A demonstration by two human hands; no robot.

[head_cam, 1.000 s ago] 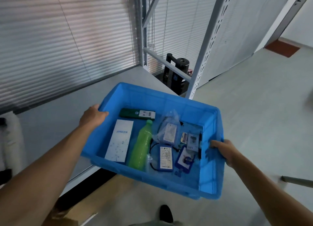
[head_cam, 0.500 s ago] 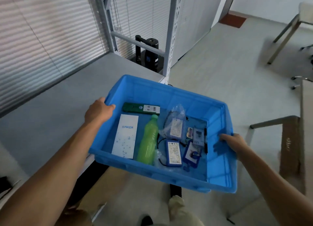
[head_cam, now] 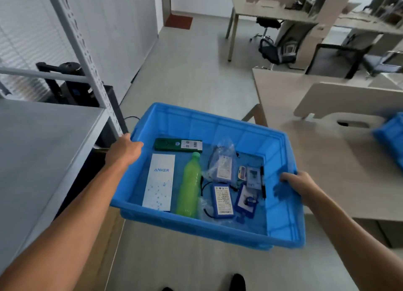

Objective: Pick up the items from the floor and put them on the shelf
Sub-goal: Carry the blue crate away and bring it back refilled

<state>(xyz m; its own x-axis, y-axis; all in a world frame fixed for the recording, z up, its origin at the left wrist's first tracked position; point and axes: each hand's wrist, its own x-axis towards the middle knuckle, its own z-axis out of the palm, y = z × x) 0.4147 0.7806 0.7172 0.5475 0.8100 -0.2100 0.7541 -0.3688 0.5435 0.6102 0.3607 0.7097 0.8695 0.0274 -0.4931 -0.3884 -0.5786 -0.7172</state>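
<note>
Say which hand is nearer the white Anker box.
Left. The left hand grips the blue bin just beside the Anker box; the right hand holds its opposite rim.

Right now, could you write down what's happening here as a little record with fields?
Carried: blue bin, held above the floor
Left hand: grips the bin's left rim
Right hand: grips the bin's right rim
Inside: white Anker box, green bottle, dark green box, blue battery pack, small bagged items
Shelf: grey, to the left; bin not on it
</note>
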